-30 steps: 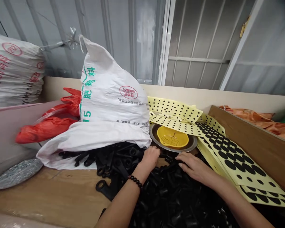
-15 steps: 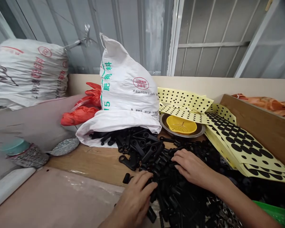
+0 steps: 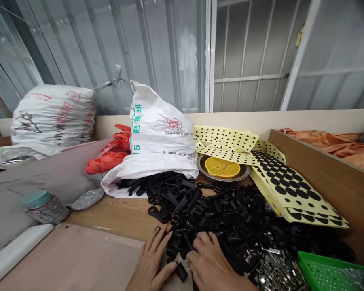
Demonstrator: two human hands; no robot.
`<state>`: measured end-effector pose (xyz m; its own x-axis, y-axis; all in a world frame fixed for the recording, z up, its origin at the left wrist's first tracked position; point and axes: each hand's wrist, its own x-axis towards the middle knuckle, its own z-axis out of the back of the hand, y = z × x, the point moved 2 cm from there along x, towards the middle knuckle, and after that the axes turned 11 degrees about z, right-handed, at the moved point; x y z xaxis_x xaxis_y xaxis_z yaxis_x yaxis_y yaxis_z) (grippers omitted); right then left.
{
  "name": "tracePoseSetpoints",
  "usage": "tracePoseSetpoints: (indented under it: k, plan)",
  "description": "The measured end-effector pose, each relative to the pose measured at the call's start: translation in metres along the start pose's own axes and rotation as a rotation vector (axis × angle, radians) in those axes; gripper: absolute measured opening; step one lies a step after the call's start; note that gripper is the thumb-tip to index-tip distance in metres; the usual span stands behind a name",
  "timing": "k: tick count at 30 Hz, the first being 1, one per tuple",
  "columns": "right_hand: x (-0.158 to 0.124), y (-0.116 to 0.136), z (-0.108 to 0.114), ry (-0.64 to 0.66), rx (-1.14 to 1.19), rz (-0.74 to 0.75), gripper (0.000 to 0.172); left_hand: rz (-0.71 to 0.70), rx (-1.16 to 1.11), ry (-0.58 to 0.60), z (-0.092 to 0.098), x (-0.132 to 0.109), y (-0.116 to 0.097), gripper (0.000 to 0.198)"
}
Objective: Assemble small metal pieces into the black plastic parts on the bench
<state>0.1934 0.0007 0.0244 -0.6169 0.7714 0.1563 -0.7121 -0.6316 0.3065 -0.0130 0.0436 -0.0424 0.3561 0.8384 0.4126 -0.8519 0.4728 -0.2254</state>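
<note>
1. Left hand (image 3: 153,258), near centre: resting at the left edge of the heap; its grip is standing apart, fingers spread, probably fencing in stray pieces.
2. Right hand (image 3: 210,260), beside it: lying over the heap's near edge with fingers bent; whether its grip is closing on anything, one cannot tell.
3. Small black piece (image 3: 181,271): lying between the hands, beside the left thumb, apparently bounded by both.
4. Metal pieces (image 3: 276,270), near right: lying loose against the heap, with a green basket (image 3: 330,258) standing alongside, perhaps for easy reach.
5. Black parts (image 3: 212,214), centre: heaping on the desk (image 3: 118,210), spreading from the sack's mouth to the hands.
6. White sack (image 3: 164,137), far centre: lying mouth toward the near side, presumably so its contents are spilling within reach.
7. Yellow colander (image 3: 214,174), far right of centre: sitting inside a metal bowl (image 3: 245,174), likely nested to save room.
8. Yellow sheets (image 3: 291,182), right: stacking along a wooden board (image 3: 324,169), seemingly kept aside.
</note>
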Motion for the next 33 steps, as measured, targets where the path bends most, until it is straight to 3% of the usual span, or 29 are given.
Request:
tracePoseSetpoints:
  k: [3, 6, 10, 17, 22, 25, 29, 33]
  plan:
    - [-0.001, -0.005, 0.024, -0.132, 0.084, -0.051, 0.028, 0.016, -0.002, -0.032, -0.010, -0.002, 0.011, 0.041]
    - [-0.005, -0.020, 0.046, -0.230, 0.170, -0.090, 0.037, 0.054, -0.042, -0.084, -0.012, -0.004, 0.015, 0.040]
    - [-0.014, -0.051, 0.064, -0.280, 0.218, -0.114, 0.038, 0.079, -0.067, -0.074, -0.008, -0.008, 0.014, 0.042]
    - [-0.034, -0.097, 0.084, -0.327, 0.086, -0.159, 0.035, 0.081, -0.014, -0.171, -0.012, -0.006, 0.014, 0.041]
    - [-0.011, -0.116, 0.089, -0.250, -0.119, -0.246, 0.039, 0.133, 0.106, -0.240, -0.019, -0.001, 0.025, 0.035]
    - [0.020, -0.121, 0.079, -0.153, -0.273, -0.277, 0.035, 0.090, 0.072, -0.131, -0.012, 0.008, 0.026, 0.037]
    - [0.056, -0.127, 0.061, -0.009, -0.435, -0.301, 0.020, -0.070, -0.047, -0.025, -0.001, 0.026, 0.021, 0.036]
    - [0.067, -0.132, 0.055, 0.089, -0.488, -0.249, 0.027, -0.134, -0.166, -0.006, 0.004, 0.035, 0.021, 0.016]
